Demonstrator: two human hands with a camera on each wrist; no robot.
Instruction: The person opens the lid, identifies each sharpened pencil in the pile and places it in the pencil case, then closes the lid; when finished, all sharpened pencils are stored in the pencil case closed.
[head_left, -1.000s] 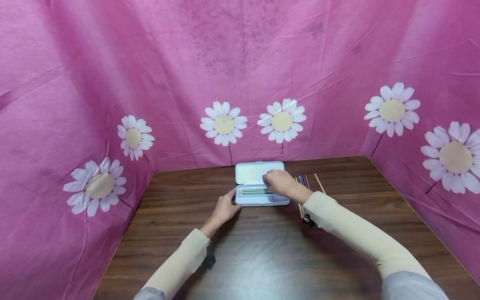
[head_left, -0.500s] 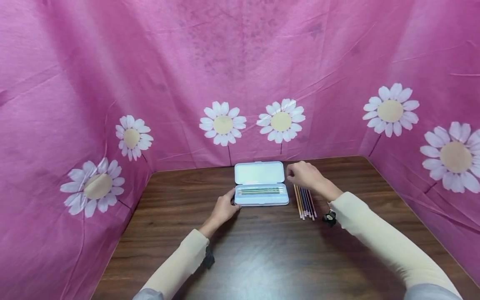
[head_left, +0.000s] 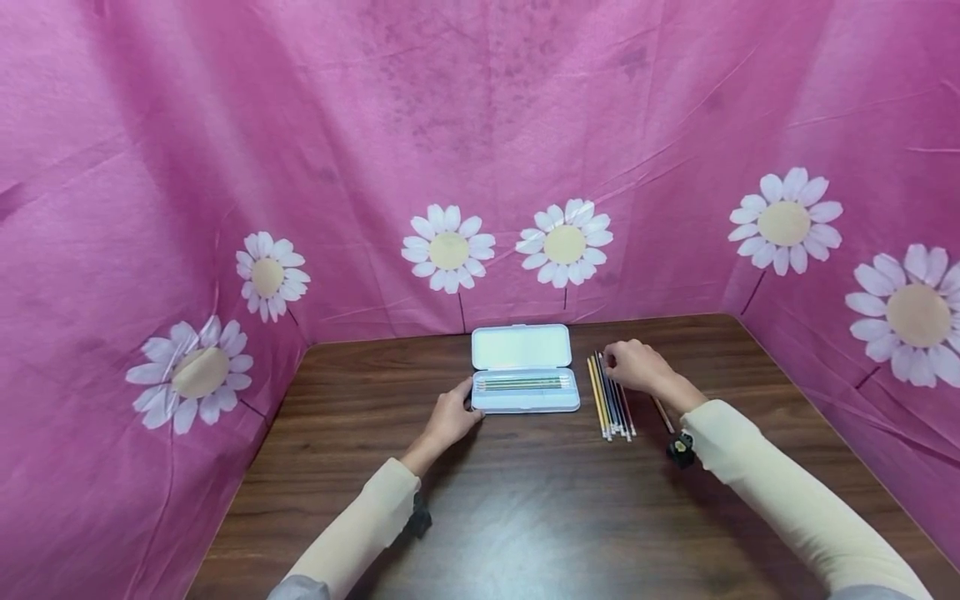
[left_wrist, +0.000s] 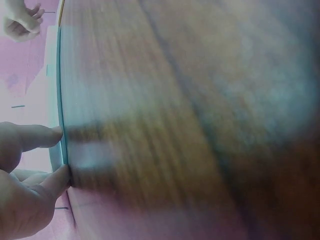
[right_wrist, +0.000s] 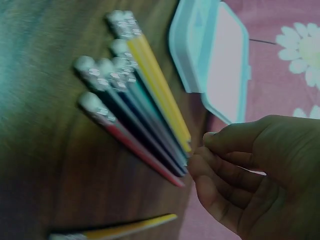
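A white pencil case (head_left: 525, 402) lies on the table with its lid raised, several green-striped pencils (head_left: 522, 383) lying lengthwise inside. My left hand (head_left: 452, 415) grips the left end of the case, thumb and finger at its edge in the left wrist view. To the right of the case is a loose bundle of pencils (head_left: 613, 402) in yellow, dark and red, eraser ends toward me. My right hand (head_left: 637, 365) hovers at the bundle's far end. In the right wrist view its fingers (right_wrist: 215, 200) are loosely bent beside the pencil tips, with no pencil visible between them.
A single yellow pencil (right_wrist: 125, 229) lies apart from the bundle, partly covered by the right forearm in the head view. The raised lid (head_left: 521, 347) stands at the back of the case. Behind the wooden table (head_left: 510, 500) hangs a pink flowered cloth (head_left: 360, 167).
My right hand has moved right, from over the pencil case to the far end of the pencil bundle, uncovering the pencils in the case. The left hand stays on the case.
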